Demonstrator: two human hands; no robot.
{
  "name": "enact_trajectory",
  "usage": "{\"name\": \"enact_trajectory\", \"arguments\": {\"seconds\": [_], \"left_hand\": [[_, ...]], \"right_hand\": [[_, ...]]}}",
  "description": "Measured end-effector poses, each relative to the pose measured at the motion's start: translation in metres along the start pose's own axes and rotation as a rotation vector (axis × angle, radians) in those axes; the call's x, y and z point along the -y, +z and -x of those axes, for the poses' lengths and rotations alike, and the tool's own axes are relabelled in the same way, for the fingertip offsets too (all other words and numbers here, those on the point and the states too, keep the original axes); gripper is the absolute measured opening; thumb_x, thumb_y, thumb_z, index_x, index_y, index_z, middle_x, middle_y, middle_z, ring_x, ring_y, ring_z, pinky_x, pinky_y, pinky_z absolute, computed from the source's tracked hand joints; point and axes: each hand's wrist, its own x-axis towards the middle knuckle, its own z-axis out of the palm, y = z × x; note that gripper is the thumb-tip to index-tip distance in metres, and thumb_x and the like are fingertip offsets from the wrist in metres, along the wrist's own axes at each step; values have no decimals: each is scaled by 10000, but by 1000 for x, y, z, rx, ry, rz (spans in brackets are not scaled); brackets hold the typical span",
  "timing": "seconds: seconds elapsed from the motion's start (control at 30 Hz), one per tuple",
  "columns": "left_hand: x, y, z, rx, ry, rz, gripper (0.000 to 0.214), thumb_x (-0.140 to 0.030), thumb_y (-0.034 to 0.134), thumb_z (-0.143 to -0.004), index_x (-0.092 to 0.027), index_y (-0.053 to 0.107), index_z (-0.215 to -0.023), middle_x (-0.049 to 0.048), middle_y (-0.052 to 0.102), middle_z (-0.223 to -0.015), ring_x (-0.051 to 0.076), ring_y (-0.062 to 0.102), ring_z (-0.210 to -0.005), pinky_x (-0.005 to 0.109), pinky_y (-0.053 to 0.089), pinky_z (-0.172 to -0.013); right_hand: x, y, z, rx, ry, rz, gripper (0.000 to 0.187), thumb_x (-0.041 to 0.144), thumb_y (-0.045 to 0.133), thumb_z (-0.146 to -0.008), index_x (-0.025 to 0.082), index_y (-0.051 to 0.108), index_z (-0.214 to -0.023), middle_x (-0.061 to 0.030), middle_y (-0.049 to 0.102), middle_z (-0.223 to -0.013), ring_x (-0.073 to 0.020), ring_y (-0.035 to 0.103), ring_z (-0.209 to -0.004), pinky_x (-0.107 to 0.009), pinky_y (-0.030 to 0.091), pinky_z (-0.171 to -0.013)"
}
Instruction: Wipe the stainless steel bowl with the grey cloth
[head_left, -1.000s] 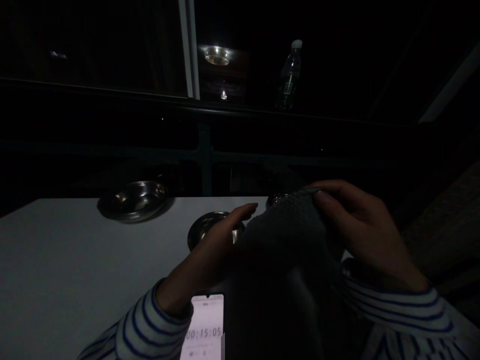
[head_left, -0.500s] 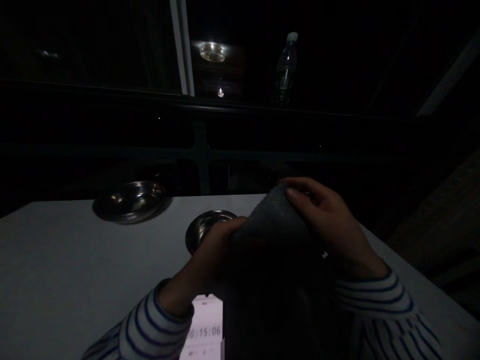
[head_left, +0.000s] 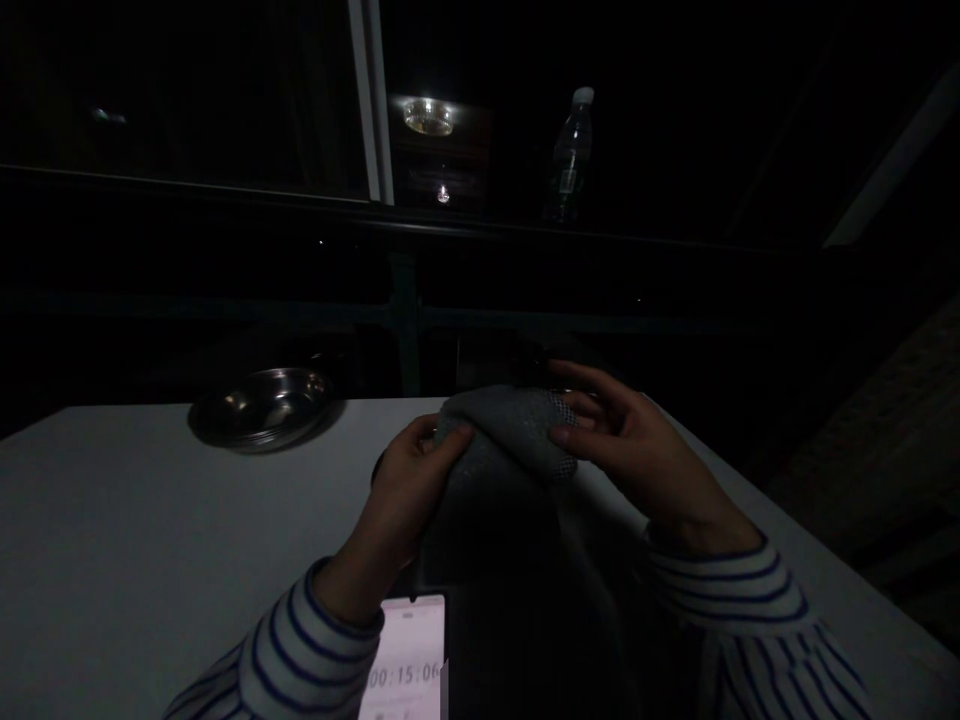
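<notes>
Pinching one grey cloth point(head_left: 510, 425) between fingers of left hand point(head_left: 409, 485) and right hand point(head_left: 634, 455); one plainly visible bowl point(head_left: 262, 405), one phone point(head_left: 409, 655), one bottle point(head_left: 570, 150).

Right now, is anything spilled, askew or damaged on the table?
Nothing stands out. Left hand and right hand grip the grey cloth; the steel bowl and bottle sit upright. Dim light could hide spills.

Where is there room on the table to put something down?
The left of the table is bare, between the bowl and the striped sleeve. The middle is crowded: left hand and right hand grip the cloth, phone just below.
</notes>
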Motion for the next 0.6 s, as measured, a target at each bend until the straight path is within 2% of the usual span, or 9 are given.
{"name": "enact_trajectory", "arguments": {"seconds": [0.07,0.13,0.23,0.33,0.4,0.47,0.53,0.6], "left_hand": [[3,1,0,-65,67,-153,568,-406,690,-649,-167,521,-1135,86,684,-926,212,659,-774,335,504,-693],[5,1,1,-120,251,-346,570,-405,688,-649,-186,515,-1146,96,651,-1033,231,634,-901,367,488,-780],[7,1,5,-150,522,-626,438,-429,643,-690,-208,580,-1063,84,608,-1103,242,569,-1030,399,437,-888],[5,0,11,-175,608,-768,374,-435,627,-703,-214,628,-1004,111,533,-1211,276,508,-1113,436,422,-906],[3,1,18,-172,637,-785,322,-414,627,-712,-214,650,-963,124,477,-1282,297,468,-1161,450,418,-906],[2,2,25,-22,649,-719,261,-362,627,-732,-224,644,-953,99,542,-1207,259,517,-1104,407,444,-878],[2,5,32,233,642,-586,277,-283,633,-745,-239,607,-1017,52,622,-1079,192,579,-999,323,474,-832],[2,8,38,343,557,-427,266,-238,624,-760,-255,590,-1024,17,649,-1020,151,610,-920,248,497,-744]], "right_hand": [[0,1,-1,-65,-42,9,493,197,693,-703,257,524,-1162,-10,653,-930,-125,639,-790,-222,522,-657],[1,2,0,-109,-65,22,445,214,692,-709,259,553,-1129,-6,653,-921,-124,634,-777,-225,519,-647],[4,4,2,-167,-102,18,378,220,698,-703,256,593,-1064,-8,659,-929,-137,633,-804,-240,522,-665],[8,6,4,-241,-162,7,344,231,706,-697,267,614,-1027,-6,663,-940,-145,634,-828,-262,524,-714],[10,7,5,-294,-205,20,336,244,710,-695,272,619,-1017,-3,663,-930,-145,634,-810,-270,527,-715],[11,9,6,-327,-234,34,326,251,706,-699,273,619,-1012,-1,663,-902,-142,633,-770,-264,529,-676],[12,11,7,-335,-247,29,320,251,701,-702,275,616,-1010,2,664,-877,-137,633,-745,-249,529,-637],[12,14,6,-347,-241,17,320,235,702,-696,268,615,-1002,4,665,-860,-135,637,-732,-237,531,-605]]}}
